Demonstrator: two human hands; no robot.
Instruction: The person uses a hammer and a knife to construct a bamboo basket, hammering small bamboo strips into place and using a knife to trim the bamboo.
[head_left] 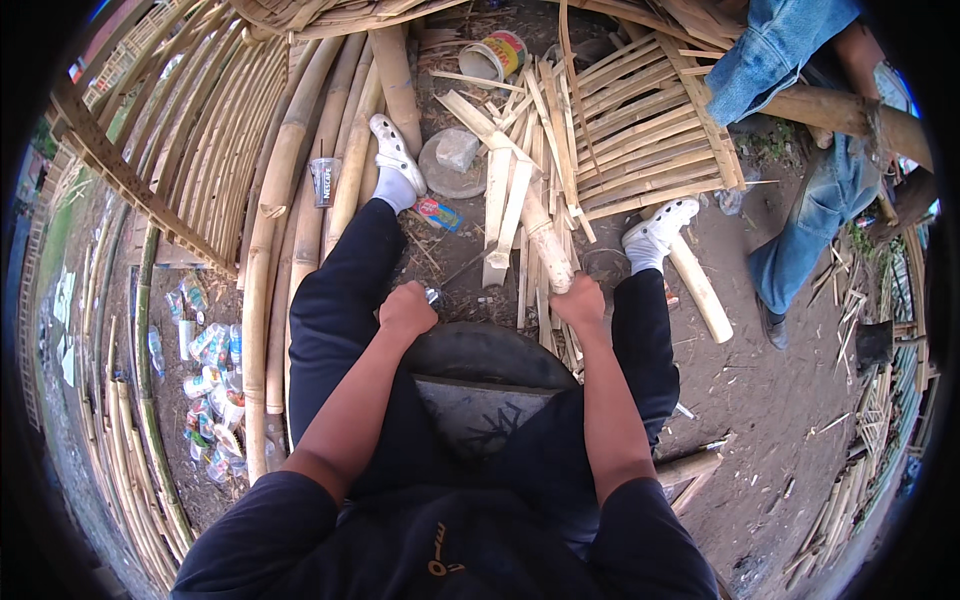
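My left hand is a closed fist in front of my left knee. A small shiny metallic bit shows at its fingers; the rest of what it holds cannot be made out. Closed as well, my right hand meets the near end of a thick bamboo pole; whatever its fingers wrap is hidden. That pole slants away from me between my feet. Split bamboo strips lie in a pile around it, with a pale split piece leaning beside it.
A slatted bamboo panel lies beyond my right foot. Bamboo poles run along my left, with a cup on them. Also about are a stone, a bucket, plastic litter and a person in jeans.
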